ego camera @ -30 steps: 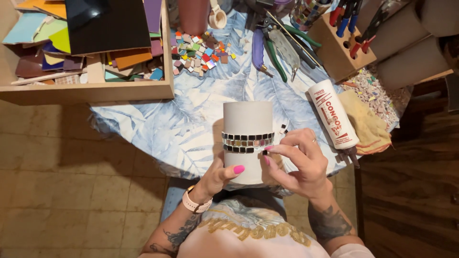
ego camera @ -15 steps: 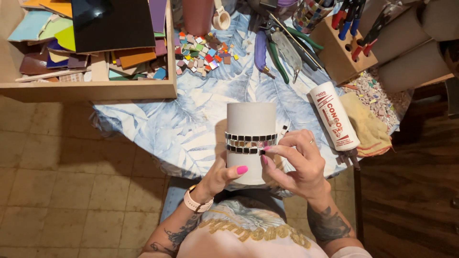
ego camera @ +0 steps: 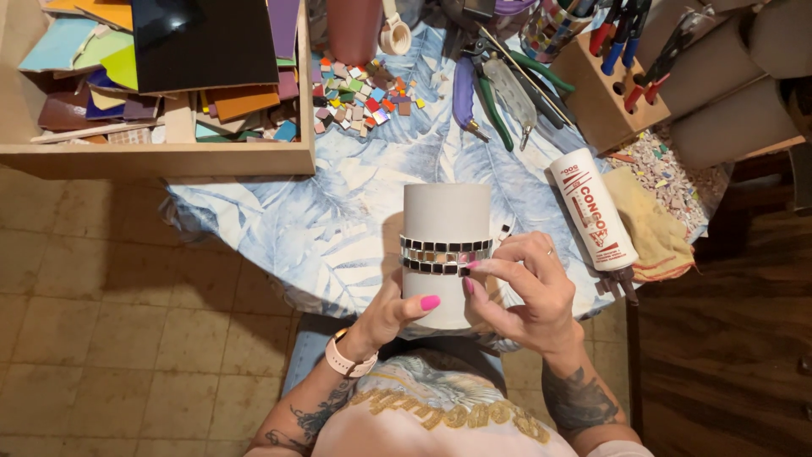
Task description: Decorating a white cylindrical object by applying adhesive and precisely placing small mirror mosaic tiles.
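cylinder [ego camera: 446,216], smooth and grey, wears two bands of glossy mirror tiles [ego camera: 444,255]; your left hand [ego camera: 393,311] grips it, your right hand [ego camera: 516,292] pinches a tile at the lower band.

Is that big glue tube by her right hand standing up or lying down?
Lying down. The white glue tube rests on its side on the leaf-print tablecloth, nozzle end toward the table edge.

Soft, even indoor light, faint shadows, sharp focus, slight wide-angle stretch at the edges
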